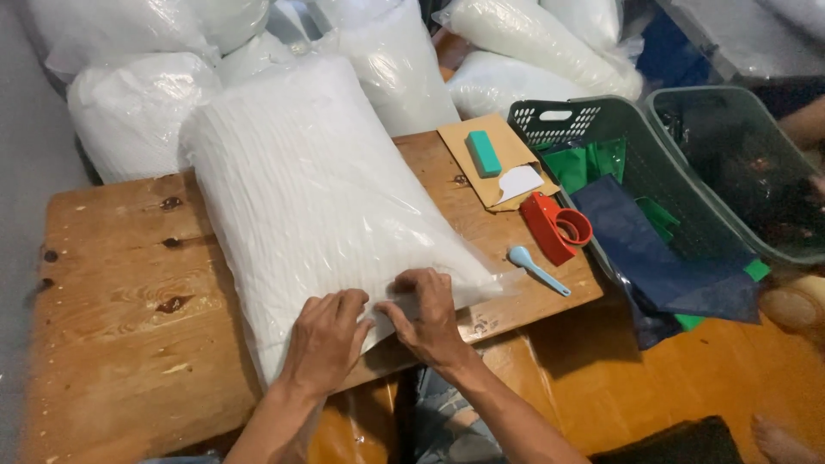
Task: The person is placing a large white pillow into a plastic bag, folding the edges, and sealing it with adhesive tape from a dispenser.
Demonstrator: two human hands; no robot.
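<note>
One wooden tabletop [112,344] carries one large clear plastic bag [309,198] packed with white ribbed material, lying slantwise from the far left toward the near edge. Behind it, at the far side, stand at least six more bulging white bags [137,103], stacked against each other. Two hands work at the big bag's near end, close together: the left hand [326,339] lies palm down on the plastic with fingers curled, and the right hand [425,314], just beside it, presses and pinches the loose film at the bag's mouth; neither is fully closed around anything. Farther right on the tabletop lies one brown envelope [494,159] with one teal block [484,153] on it and one white scrap [520,182] at its near edge. Near that stands one red tape dispenser [554,228], and just nearer lies one light blue scoop [534,268]. Off the right edge sit two green baskets [559,120], side by side; the nearer holds green foil and one dark blue sheet [653,253] spilling out.
</note>
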